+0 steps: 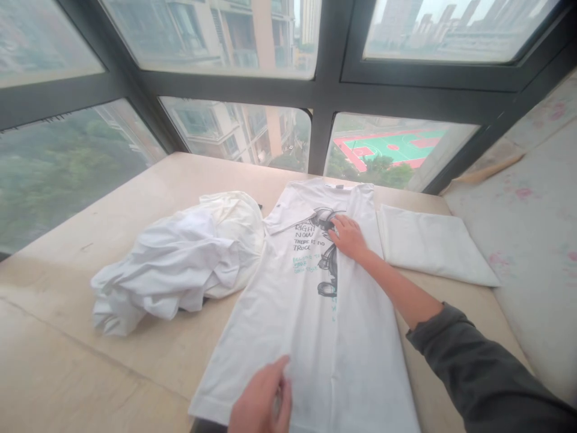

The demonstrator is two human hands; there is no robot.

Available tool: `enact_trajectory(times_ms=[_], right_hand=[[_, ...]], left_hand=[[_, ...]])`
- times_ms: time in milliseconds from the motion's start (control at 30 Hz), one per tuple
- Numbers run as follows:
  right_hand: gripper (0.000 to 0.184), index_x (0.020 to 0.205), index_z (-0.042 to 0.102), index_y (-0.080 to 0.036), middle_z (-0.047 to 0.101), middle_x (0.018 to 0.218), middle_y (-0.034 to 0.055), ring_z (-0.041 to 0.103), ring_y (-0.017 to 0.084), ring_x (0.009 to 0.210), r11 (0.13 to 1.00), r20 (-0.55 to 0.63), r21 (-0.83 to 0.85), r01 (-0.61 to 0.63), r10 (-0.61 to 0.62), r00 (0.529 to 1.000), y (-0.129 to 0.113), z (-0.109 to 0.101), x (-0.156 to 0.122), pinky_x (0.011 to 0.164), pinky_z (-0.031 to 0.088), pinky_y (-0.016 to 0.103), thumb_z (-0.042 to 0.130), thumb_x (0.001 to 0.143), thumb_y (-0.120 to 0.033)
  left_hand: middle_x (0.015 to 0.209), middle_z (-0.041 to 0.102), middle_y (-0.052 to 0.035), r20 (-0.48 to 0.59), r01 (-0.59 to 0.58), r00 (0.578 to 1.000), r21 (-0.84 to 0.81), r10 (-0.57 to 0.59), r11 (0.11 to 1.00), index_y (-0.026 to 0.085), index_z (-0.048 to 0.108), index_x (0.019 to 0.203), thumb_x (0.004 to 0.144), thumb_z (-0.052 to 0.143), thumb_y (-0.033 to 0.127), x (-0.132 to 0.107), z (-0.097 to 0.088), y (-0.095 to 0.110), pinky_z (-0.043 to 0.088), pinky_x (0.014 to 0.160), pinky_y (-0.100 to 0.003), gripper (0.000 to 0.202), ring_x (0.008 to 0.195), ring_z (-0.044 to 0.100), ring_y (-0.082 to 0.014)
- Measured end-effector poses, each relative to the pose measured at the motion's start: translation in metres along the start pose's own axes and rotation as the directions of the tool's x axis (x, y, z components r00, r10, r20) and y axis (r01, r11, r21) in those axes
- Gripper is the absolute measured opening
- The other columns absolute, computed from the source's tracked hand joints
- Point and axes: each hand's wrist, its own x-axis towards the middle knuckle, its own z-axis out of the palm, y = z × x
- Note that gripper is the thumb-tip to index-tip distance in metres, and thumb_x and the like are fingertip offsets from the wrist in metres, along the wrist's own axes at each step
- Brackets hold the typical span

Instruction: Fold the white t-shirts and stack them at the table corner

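A white T-shirt (270,313) lies lengthwise in front of me, its collar toward the window. Its right side is folded inward, and the fold's edge cuts across a black drawing with black and green lettering. The left sleeve lies turned in across the chest. My right hand (349,236) rests flat on the upper chest by the folded edge, fingers stretched out over the print. Near the hem, my left hand (264,397) hovers over or touches the fabric, its fingers loosely bent and apart, with nothing visible in them.
Left of the shirt is a crumpled heap of white clothes (180,258). A folded white garment (437,243) lies to the right, near the floral wall covering (532,198). All rest on a pale ledge (112,373) below grey-framed windows (234,90).
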Motion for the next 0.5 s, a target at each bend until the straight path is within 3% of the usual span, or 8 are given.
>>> enact_trajectory(times_ms=[100,167,300,400,500], right_hand=[[0.045,0.134,0.057,-0.016,0.05,0.147,0.0133,0.04,0.03,0.138,1.0,-0.004,0.004,0.007,-0.007,1.0,0.003,0.0,-0.001,0.114,0.029,0.047,0.04,0.098,-0.038],[0.045,0.133,0.058,-0.017,0.051,0.146,0.0133,0.041,0.03,0.137,1.0,-0.012,0.014,0.013,-0.013,1.0,0.003,0.0,-0.002,0.114,0.029,0.047,0.04,0.098,-0.038],[0.045,0.133,0.058,-0.017,0.052,0.146,0.0132,0.042,0.03,0.137,0.999,-0.019,0.029,0.018,-0.017,1.0,0.004,0.001,-0.003,0.113,0.03,0.047,0.04,0.097,-0.038],[0.046,0.133,0.058,-0.016,0.052,0.146,0.0121,0.042,0.029,0.137,0.999,-0.017,0.037,0.014,-0.014,1.0,0.006,0.002,-0.002,0.114,0.03,0.046,0.04,0.097,-0.038],[0.045,0.132,0.059,-0.016,0.052,0.146,0.0119,0.043,0.029,0.137,0.999,-0.018,0.051,0.011,-0.01,1.0,0.007,0.003,-0.002,0.115,0.03,0.045,0.04,0.097,-0.038]], left_hand=[[0.101,0.072,-0.0081,-0.274,0.039,0.962,0.175,0.011,0.984,0.02,0.065,0.114,0.093,0.049,0.029,0.037,-0.031,-0.05,0.055,0.085,-0.034,0.028,0.093,0.068,-0.0227],[0.111,0.069,-0.0123,-0.351,0.044,0.935,0.269,0.055,0.962,0.017,0.065,0.115,0.094,0.045,0.025,0.071,-0.049,-0.072,0.051,0.095,-0.041,0.03,0.105,0.064,-0.0264],[0.136,0.06,-0.0099,-0.21,-0.131,0.953,0.359,0.217,0.924,0.02,0.065,0.121,0.093,0.042,0.017,0.143,-0.061,-0.087,0.037,0.114,-0.047,0.037,0.131,0.049,-0.0284],[0.134,0.061,-0.0116,-0.161,-0.136,0.964,0.392,0.213,0.91,0.018,0.065,0.122,0.094,0.04,0.015,0.182,-0.057,-0.089,0.034,0.115,-0.045,0.038,0.132,0.047,-0.0276],[0.128,0.063,-0.0133,-0.174,-0.111,0.965,0.398,0.193,0.911,0.016,0.063,0.124,0.096,0.037,0.016,0.204,-0.053,-0.09,0.032,0.116,-0.045,0.039,0.129,0.049,-0.0267]])
